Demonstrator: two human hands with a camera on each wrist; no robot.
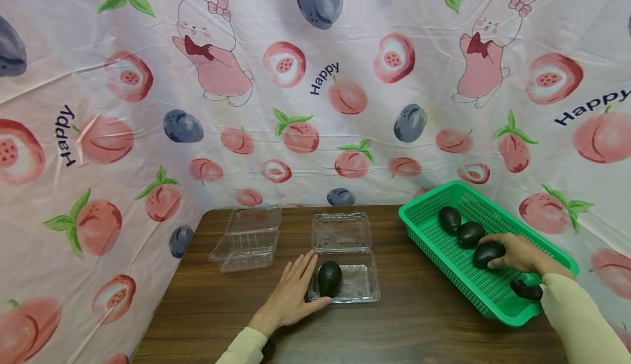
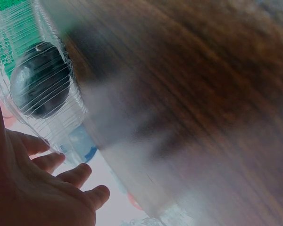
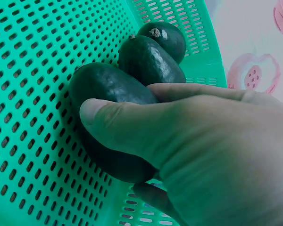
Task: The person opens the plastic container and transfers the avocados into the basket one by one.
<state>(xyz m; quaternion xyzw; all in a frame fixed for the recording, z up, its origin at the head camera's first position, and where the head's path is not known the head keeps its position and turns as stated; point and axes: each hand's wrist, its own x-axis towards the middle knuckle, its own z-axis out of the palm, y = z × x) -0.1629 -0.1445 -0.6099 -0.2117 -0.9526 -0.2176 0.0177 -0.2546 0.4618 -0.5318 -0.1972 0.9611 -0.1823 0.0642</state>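
Note:
In the head view my right hand (image 1: 517, 253) grips a dark avocado (image 1: 488, 255) inside the green basket (image 1: 446, 263). The right wrist view shows the thumb across this avocado (image 3: 115, 157), with other fingers around its far side. Two more avocados, (image 1: 449, 220) one farther back and the other (image 1: 470, 235) beside the held one, lie in the basket. My left hand (image 1: 292, 293) rests at the left edge of a clear plastic clamshell box (image 1: 372, 286), fingers extended. That box has its lid raised back and holds one avocado (image 1: 330, 278), seen through the ribbed wall in the left wrist view.
A second clear clamshell box (image 1: 246, 260) stands with its lid up on the left of the brown wooden table (image 1: 394, 325). A fruit-printed cloth (image 1: 355, 123) hangs behind and at both sides. The basket's raised walls surround my right hand.

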